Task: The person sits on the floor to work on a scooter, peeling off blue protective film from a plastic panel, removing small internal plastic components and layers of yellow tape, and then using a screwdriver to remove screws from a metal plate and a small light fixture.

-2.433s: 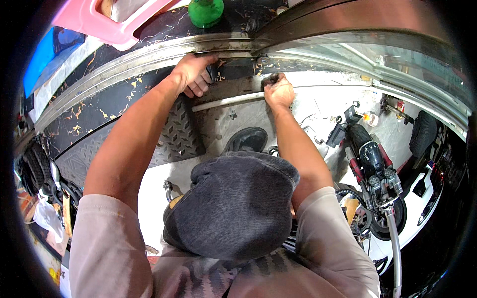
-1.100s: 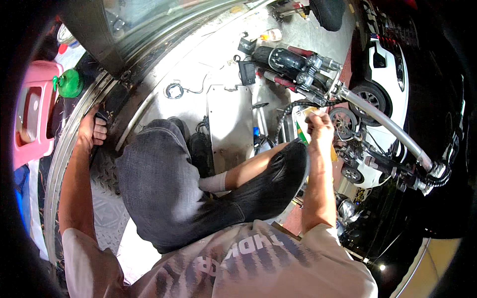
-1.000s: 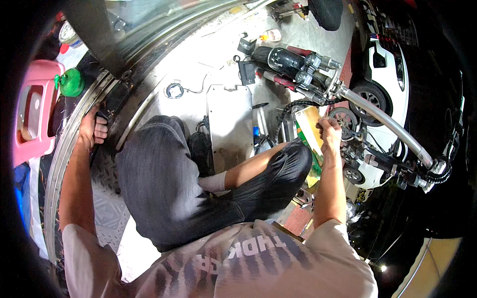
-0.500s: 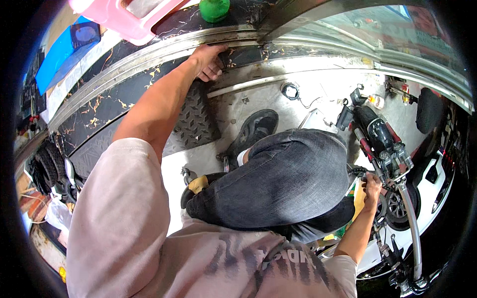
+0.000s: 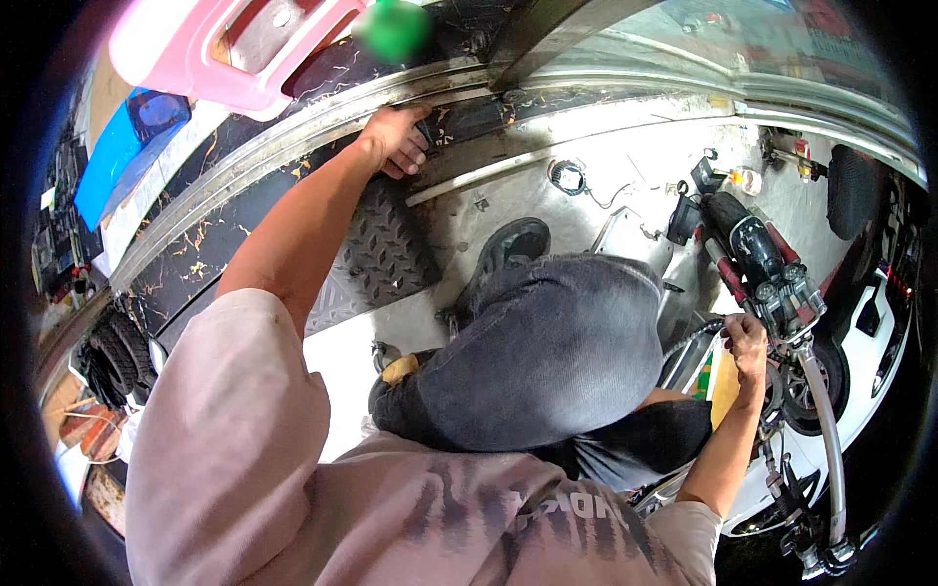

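My left hand (image 5: 399, 142) leans on the edge of a black marble-patterned step (image 5: 269, 200), beside the metal door track (image 5: 322, 119). Its thumb is stretched out and the fingers hang over the edge, holding nothing. On the right, my right hand (image 5: 746, 344) has its fingers pinched together on what looks like a thin black cable (image 5: 696, 337). That hand is close to a silver handlebar (image 5: 824, 420) and the red-and-black front end (image 5: 757, 256) of a two-wheeler. My bent knee (image 5: 557, 342) in dark jeans lies between the hands.
A black treaded rubber ramp (image 5: 389, 244) lies against the step. A coiled wire (image 5: 567, 177) is on the pale floor. Beyond the track stand a pink plastic stool (image 5: 186, 49) and a blurred green object (image 5: 396, 31). A white vehicle (image 5: 870, 366) is at the far right.
The view has shifted slightly, with the pink stool showing more. My right hand sits a little higher and farther right, its fingers still pinched. My left hand stays on the step.
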